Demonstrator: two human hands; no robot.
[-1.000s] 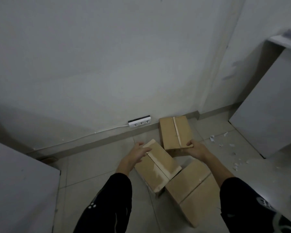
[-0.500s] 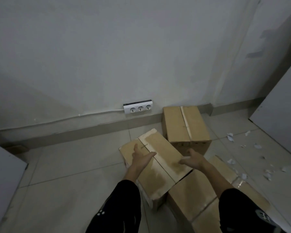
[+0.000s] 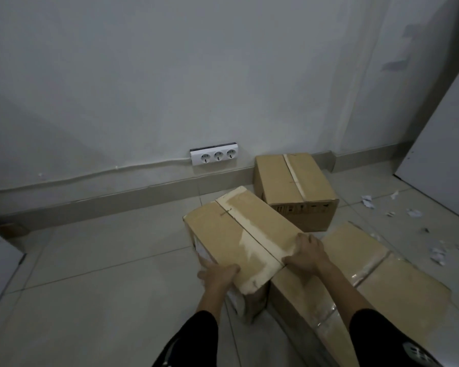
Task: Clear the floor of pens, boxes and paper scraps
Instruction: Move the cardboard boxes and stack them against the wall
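Cardboard, tan and sealed by a pale tape strip along its top, the middle box lies at lower centre of the frame on the tiled floor. It is close against a larger box, and its long axis slants from upper left to lower right. The left hand grips the near left corner, thumb on top. The right hand curls its fingers over the right edge. Both hands are equally near, which suits a two-handed lift. Paper scraps lie at right.

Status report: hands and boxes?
Left hand, right hand grip middle box. Far box, near box crowd it. Paper scraps on floor, right.
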